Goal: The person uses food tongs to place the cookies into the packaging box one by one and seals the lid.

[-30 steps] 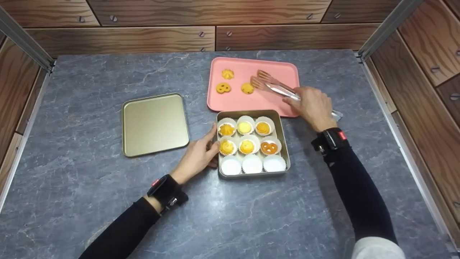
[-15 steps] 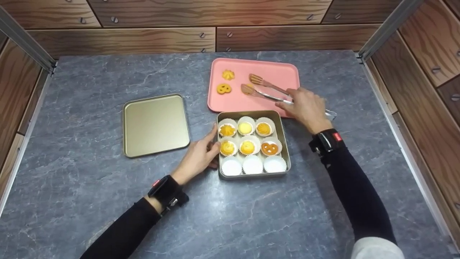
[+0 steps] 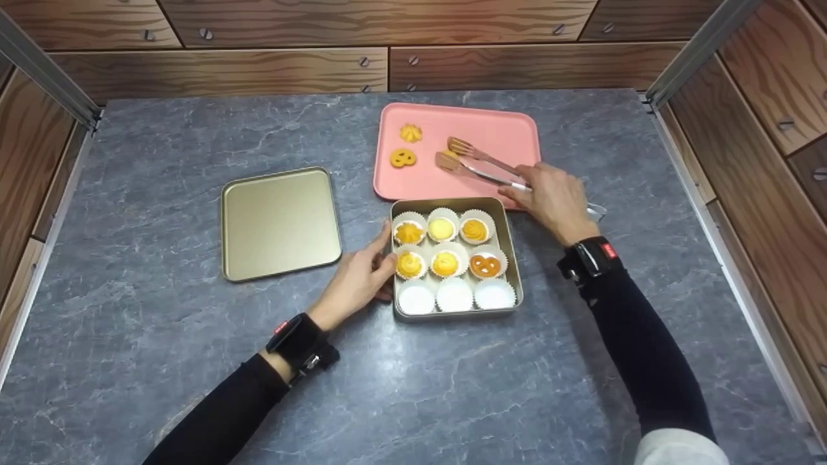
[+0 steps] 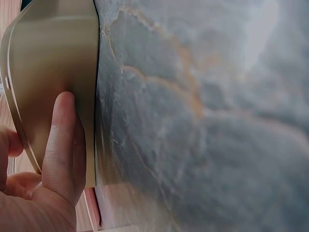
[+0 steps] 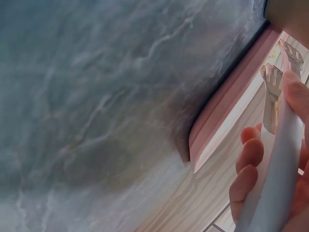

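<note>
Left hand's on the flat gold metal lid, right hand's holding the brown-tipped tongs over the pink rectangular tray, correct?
Not the lid: the head view shows the left hand touching the square gold metal tin. The rest is right.

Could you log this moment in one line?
right hand: grips tongs at cookie on pink tray | left hand: touches tin | nearest cup row: no cookies

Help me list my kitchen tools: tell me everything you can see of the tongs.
The tongs have two arms with slotted heads, brownish from the head view, shiny like metal from the right wrist, and smooth pale handles. The right hand grips them. They reach slantwise over the pink tray, slightly open, heads either side of a partly hidden cookie; contact with it is unclear. Their silvery end shows beyond the hand.
</note>
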A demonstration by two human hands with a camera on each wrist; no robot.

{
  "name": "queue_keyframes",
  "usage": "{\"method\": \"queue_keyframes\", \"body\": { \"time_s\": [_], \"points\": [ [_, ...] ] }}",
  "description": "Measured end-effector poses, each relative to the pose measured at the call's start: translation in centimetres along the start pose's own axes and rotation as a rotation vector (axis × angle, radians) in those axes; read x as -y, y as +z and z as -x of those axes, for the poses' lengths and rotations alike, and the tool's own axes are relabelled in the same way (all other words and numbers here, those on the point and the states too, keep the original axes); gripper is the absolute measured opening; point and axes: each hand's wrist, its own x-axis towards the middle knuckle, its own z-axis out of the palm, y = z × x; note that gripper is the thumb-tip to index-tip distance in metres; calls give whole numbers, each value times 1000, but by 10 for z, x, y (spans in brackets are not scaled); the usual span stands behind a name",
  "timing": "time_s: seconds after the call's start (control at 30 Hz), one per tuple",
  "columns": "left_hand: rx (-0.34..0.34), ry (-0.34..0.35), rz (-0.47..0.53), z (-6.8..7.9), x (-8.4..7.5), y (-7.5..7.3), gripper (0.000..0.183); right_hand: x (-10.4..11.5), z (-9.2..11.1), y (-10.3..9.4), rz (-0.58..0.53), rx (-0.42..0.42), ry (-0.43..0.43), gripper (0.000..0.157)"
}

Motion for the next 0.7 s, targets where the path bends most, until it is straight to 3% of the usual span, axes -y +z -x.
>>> {"method": "queue_keyframes", "body": {
  "time_s": [0.37, 0.7],
  "points": [
    [-4, 12, -27, 0, 1, 1, 67, 1, 17, -18, -39, -23, -16, 48],
    [-3, 1, -21, 0, 0, 1, 67, 8, 47, -38, -30, -155, -169, 45]
  ]
}}
